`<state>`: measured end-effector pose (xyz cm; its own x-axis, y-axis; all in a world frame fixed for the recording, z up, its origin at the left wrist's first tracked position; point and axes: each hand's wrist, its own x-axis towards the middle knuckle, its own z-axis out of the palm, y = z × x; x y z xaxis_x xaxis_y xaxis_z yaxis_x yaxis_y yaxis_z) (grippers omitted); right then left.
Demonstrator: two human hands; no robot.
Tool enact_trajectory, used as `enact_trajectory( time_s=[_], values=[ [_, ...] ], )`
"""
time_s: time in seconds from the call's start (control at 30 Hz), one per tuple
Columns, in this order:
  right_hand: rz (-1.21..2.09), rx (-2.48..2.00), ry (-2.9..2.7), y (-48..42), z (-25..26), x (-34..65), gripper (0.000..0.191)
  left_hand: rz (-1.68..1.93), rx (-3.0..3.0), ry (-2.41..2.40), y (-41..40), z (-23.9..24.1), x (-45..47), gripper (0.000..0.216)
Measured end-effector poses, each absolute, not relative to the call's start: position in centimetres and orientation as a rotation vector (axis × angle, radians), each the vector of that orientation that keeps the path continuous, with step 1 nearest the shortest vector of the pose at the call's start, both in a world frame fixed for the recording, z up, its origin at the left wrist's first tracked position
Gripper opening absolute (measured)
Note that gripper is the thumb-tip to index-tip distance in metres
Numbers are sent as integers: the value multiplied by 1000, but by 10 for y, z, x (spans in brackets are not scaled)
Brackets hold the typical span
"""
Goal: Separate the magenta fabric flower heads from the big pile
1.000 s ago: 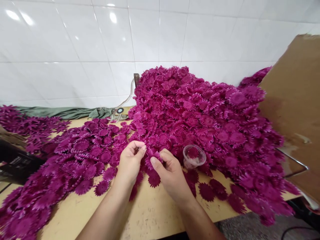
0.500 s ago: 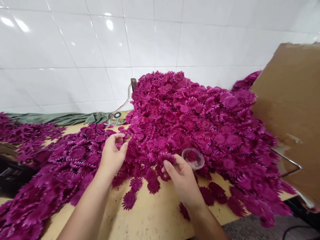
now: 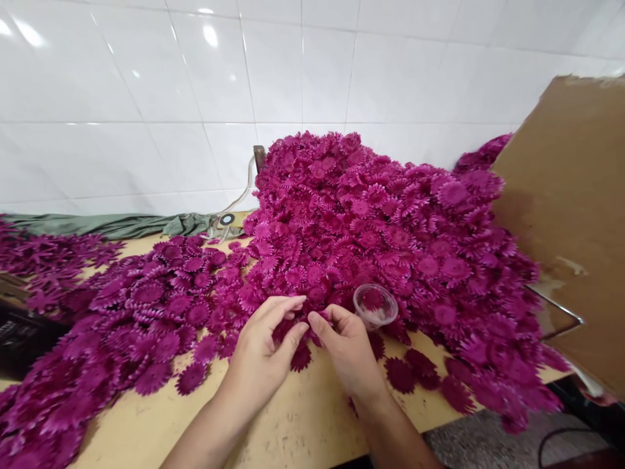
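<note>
Fingers of the left hand [image 3: 266,348] and right hand [image 3: 344,345] pinch together on one magenta fabric flower head [image 3: 301,357] at the foot of the big magenta flower heap [image 3: 381,228], seemingly mid-separation, which next needs a gentle peel apart.

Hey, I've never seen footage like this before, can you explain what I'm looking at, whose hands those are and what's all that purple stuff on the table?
The picture comes from a camera worn on a person's head, looking forward and down, so the two bare arms reaching in from the bottom are that person's own. The left hand and right hand meet at the foot of a big pile of magenta flower heads, pinching one flower head between their fingertips. A flatter spread of flower heads lies to the left on the wooden table. A small clear plastic cup sits by the right hand, and a cardboard sheet leans at the right before a white tiled wall.
</note>
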<state>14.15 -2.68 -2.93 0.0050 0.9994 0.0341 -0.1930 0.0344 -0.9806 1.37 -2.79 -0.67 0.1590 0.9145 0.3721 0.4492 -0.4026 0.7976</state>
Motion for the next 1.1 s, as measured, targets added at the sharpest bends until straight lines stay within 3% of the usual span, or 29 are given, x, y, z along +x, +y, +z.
enact_trajectory(
  time_s=[0.23,0.47,0.63,0.9,1.1],
  values=[
    [1299,-970,-1071,-30,-32,135,39,1154,1586,1293,-24,-7,25,14],
    [1293,-927,-1252,-52,-29,135,26,1769,1079,1638,25,-6,-25,14],
    [1231,-941,-1211,-38,-34,142,11,1582,1645,1709,28,2,-34,26],
    [1374,-965,-1109,-29,-36,146,30,1171,2025,1375,-31,3,7,13],
    [1345,-929,-1048,-28,-38,139,41,1124,1794,1292,-33,-6,20,14]
  ],
)
